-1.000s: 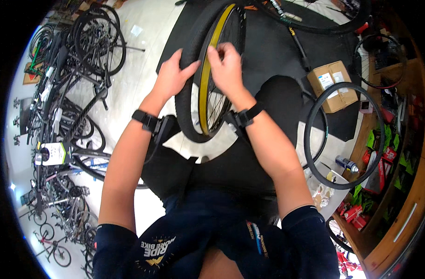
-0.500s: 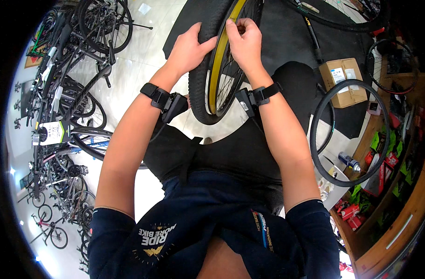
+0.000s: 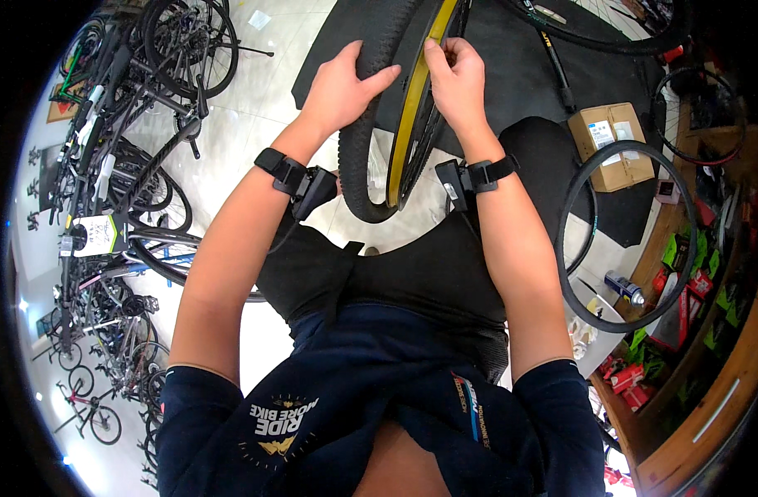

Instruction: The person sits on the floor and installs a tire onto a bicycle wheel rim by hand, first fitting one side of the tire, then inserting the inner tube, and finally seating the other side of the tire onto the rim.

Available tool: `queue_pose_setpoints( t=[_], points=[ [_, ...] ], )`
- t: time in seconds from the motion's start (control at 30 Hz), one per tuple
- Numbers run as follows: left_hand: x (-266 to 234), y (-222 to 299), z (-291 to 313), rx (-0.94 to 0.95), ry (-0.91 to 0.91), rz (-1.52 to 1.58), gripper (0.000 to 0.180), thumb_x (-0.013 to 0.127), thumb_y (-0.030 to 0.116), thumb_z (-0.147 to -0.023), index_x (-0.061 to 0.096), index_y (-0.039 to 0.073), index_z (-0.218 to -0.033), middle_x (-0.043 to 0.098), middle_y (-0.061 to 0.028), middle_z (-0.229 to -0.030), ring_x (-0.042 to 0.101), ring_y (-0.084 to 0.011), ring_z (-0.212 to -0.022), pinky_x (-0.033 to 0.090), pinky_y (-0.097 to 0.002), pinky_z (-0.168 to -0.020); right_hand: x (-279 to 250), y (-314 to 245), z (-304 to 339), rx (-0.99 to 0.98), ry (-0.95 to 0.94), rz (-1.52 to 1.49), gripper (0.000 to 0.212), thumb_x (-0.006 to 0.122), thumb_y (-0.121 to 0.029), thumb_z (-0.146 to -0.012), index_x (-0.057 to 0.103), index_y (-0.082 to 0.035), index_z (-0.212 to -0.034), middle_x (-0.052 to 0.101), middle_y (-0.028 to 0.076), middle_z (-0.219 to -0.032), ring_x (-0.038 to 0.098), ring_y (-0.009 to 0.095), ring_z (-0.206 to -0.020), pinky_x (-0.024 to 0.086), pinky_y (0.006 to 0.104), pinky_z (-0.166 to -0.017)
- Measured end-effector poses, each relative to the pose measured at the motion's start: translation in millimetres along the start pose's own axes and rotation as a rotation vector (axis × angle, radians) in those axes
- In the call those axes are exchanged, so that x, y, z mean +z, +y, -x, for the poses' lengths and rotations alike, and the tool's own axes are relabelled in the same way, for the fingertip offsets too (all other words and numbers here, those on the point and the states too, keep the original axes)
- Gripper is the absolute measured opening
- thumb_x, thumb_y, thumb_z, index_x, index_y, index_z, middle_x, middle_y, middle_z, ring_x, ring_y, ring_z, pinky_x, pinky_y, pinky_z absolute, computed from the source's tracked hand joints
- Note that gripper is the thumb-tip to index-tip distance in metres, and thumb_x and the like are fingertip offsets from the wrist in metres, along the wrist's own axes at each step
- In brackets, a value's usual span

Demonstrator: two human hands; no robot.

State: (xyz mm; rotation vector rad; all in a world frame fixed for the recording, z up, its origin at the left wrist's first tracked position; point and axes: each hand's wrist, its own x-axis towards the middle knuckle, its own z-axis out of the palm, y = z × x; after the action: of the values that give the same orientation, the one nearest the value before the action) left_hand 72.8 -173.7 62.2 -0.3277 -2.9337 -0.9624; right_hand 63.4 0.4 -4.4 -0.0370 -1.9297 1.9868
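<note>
Fingers of the left hand (image 3: pixel 342 83) curl over the knobby black tyre (image 3: pixel 358 157), thumb reaching across its tread toward the yellow rim (image 3: pixel 405 124); the grip is closed on the tyre's outer wall. On the other side, the right hand (image 3: pixel 458 83) pinches the rim's edge, fingers bent tight against it, though whether they hold the tyre bead or only the rim cannot be told. The wheel stands upright between the knees, its plane running straight away from the body, so tyre and rim pass between the two hands, left hand on the tread side and right hand on the rim side, about level with each other. Both wrists wear black straps. A loose tyre (image 3: pixel 619 240) lies to the right near a cardboard box (image 3: pixel 615 145); parked bikes (image 3: pixel 114 166) crowd the left.
</note>
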Motion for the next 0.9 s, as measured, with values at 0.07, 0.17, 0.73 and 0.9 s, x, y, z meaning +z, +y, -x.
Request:
queue_pose_setpoints(
  t=[0.07,0.17,0.73,0.9],
  points=[
    [4,9,3,0.032,0.027,-0.003,0.076,0.074,0.047,-0.084,0.053,-0.011,-0.128,0.071,-0.0238,-0.093,0.072,-0.0347,-0.089,0.055,-0.0387,-0.080,-5,-4,1,-0.005,-0.005,0.012,0.035,0.067,-0.028,-0.092,0.064,0.007,-0.090,0.064,0.010,-0.072,0.057,0.014,-0.061,0.047,0.0315,-0.059],
    [6,27,8,-0.005,0.003,-0.002,0.075,0.074,0.047,-0.084,0.053,-0.012,-0.127,0.071,-0.0255,-0.094,0.071,-0.0381,-0.091,0.055,-0.0407,-0.081,-8,-3,-2,-0.013,0.029,-0.023,0.033,0.065,-0.026,-0.094,0.064,0.007,-0.091,0.063,0.008,-0.072,0.056,0.013,-0.063,0.047,0.0302,-0.060],
    [41,2,-18,0.068,0.076,0.161,0.082,0.068,0.047,-0.089,0.043,-0.013,-0.140,0.055,-0.0322,-0.134,0.054,-0.0408,-0.126,0.043,-0.0426,-0.106,-16,-6,3,-0.071,0.008,0.116,0.019,0.062,-0.016,-0.087,0.055,0.001,-0.087,0.062,0.022,-0.083,0.061,0.033,-0.075,0.050,0.0445,-0.070],
    [15,12,-2,-0.094,0.043,0.180,0.069,0.066,0.034,-0.095,0.040,-0.009,-0.142,0.061,-0.0286,-0.125,0.061,-0.0356,-0.115,0.046,-0.0396,-0.099,4,-10,10,0.013,-0.049,-0.013,0.025,0.062,-0.017,-0.094,0.051,0.003,-0.087,0.055,0.018,-0.076,0.053,0.022,-0.069,0.046,0.0384,-0.065]
  ],
)
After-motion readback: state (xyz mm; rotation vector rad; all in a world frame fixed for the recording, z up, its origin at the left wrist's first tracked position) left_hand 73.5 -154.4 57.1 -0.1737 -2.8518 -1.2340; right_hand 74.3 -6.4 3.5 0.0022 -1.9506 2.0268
